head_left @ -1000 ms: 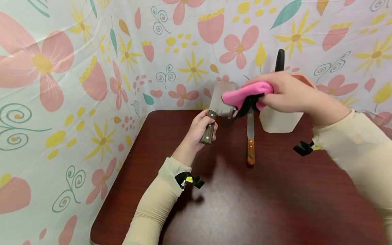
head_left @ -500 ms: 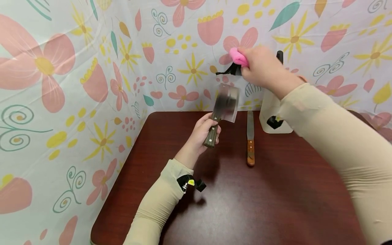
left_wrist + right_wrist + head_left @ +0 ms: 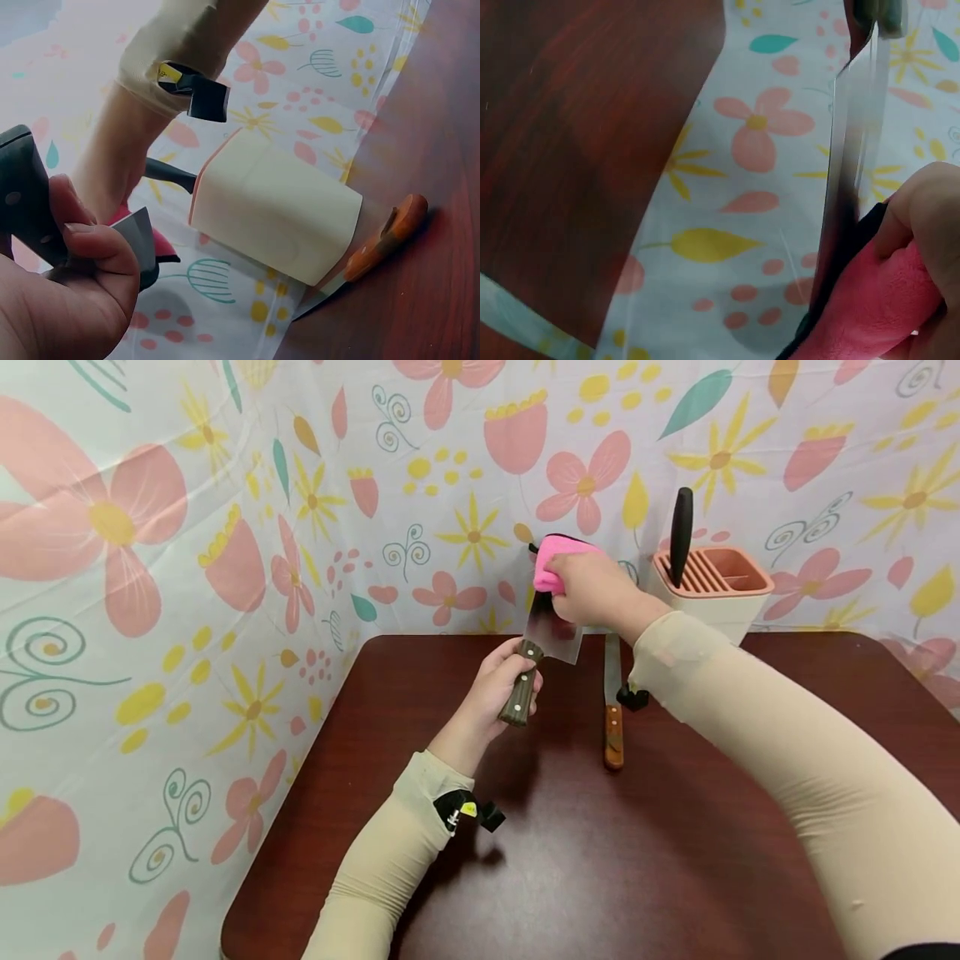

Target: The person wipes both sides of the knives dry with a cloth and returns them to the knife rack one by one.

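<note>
My left hand [image 3: 504, 685] grips the dark wooden handle [image 3: 519, 693] of a cleaver, its broad metal blade [image 3: 558, 639] tilted upward above the table. With my right hand [image 3: 596, 589] I hold a pink cloth [image 3: 553, 560] with a black side over the far end of that blade. In the right wrist view the cloth [image 3: 877, 307] lies against the blade [image 3: 847, 172]. The left wrist view shows my left fingers [image 3: 105, 247] curled round the handle [image 3: 30, 195], while the cloth is mostly hidden behind hand and blade.
A knife with an orange-brown wooden handle [image 3: 614, 739] lies on the dark red table [image 3: 600, 852]. Behind my right forearm stands a cream knife block [image 3: 723, 614] with an orange slotted top, holding a black-handled knife [image 3: 681, 535]. A flowered cloth backdrop [image 3: 247, 693] borders the table.
My right hand lifted the pink cloth off the blade area, up toward the backdrop, then brought it down onto the blade's far end. The left hand and cleaver shifted only slightly.
</note>
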A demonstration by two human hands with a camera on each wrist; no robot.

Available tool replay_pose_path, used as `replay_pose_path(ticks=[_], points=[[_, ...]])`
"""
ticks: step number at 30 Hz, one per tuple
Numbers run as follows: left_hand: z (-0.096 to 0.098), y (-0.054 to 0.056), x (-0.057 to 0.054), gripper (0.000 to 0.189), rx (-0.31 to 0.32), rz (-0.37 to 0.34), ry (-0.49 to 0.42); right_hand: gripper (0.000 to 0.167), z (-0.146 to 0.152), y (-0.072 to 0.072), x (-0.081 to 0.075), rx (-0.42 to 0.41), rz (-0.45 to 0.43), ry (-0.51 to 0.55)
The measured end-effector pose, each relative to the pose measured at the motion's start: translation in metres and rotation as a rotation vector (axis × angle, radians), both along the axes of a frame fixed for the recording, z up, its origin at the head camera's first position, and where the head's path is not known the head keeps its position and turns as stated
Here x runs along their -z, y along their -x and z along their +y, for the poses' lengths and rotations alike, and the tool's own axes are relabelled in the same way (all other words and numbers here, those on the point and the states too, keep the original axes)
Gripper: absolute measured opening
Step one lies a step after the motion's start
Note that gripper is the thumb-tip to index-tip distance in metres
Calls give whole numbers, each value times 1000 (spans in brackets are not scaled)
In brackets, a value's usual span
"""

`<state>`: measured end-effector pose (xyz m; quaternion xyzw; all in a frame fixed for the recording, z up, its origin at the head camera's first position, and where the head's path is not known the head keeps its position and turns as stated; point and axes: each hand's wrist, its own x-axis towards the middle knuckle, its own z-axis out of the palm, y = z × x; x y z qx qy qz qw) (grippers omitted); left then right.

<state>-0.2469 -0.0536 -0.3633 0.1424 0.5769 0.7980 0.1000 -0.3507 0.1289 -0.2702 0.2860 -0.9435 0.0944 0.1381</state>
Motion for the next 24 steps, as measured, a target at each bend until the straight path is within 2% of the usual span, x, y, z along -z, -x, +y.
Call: replay_pose_path(ticks=[4, 6, 11, 20, 24], points=[[-1, 1, -1, 36, -12, -13, 7, 35, -2, -1, 7, -35, -48, 33], [-2, 1, -2, 36, -18, -18, 7, 44, -3, -3, 9, -45, -66, 33], [-3, 3, -2, 32, -25, -29, 12, 36, -6, -10, 15, -73, -51, 23], [-4, 4, -3, 32, -37, -40, 11, 43, -7, -28, 19, -136, -41, 2], [-4, 3, -3, 31, -42, -52, 15, 40, -5, -35, 19, -153, -39, 17]])
